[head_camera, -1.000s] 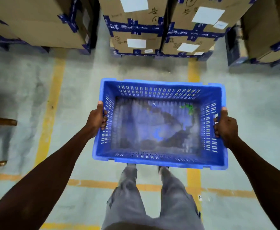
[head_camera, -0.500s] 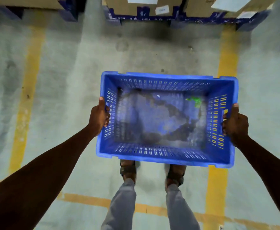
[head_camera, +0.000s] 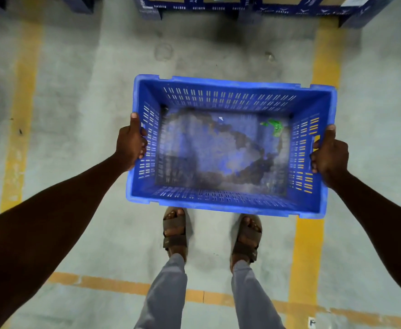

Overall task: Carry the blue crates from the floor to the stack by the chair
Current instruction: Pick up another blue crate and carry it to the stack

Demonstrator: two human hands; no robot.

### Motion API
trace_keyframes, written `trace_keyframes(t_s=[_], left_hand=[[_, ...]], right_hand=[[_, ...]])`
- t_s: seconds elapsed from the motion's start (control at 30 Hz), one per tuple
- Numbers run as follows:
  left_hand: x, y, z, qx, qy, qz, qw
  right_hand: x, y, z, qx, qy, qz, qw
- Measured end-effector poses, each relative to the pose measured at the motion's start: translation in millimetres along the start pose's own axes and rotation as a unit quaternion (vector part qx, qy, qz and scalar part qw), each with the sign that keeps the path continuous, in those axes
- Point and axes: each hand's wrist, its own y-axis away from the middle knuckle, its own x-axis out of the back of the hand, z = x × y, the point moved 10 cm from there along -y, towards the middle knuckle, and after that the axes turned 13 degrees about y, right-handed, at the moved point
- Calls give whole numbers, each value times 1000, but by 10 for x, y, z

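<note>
A blue slotted plastic crate point(head_camera: 230, 90) hangs level in front of me above the concrete floor. Its bottom is dusty and dirt-stained, with a small green scrap point(head_camera: 274, 125) near the far right corner. My left hand point(head_camera: 130, 143) grips the crate's left short wall, thumb up along the rim. On the opposite short wall my right hand point(head_camera: 328, 153) holds in the same way. Neither the chair nor the stack of crates is in view.
Yellow floor lines run at the left point(head_camera: 21, 115), at the right point(head_camera: 325, 58) and across the bottom point(head_camera: 123, 286). Cardboard boxes with blue tape point(head_camera: 218, 5) on blue pallets line the top edge. My sandalled feet point(head_camera: 174, 231) stand just below the crate.
The view has tilted further down: the boxes slid to the top edge, the wooden chair parts at the left left the frame, and my feet came into sight. The crate stays held.
</note>
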Motion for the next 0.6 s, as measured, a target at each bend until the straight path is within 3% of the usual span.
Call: trace_keyframes(t_s=[0.6], left_hand=[[88, 105, -93, 14, -33, -5, 999]], right_hand=[[-67, 90, 165, -5, 10, -51, 999]])
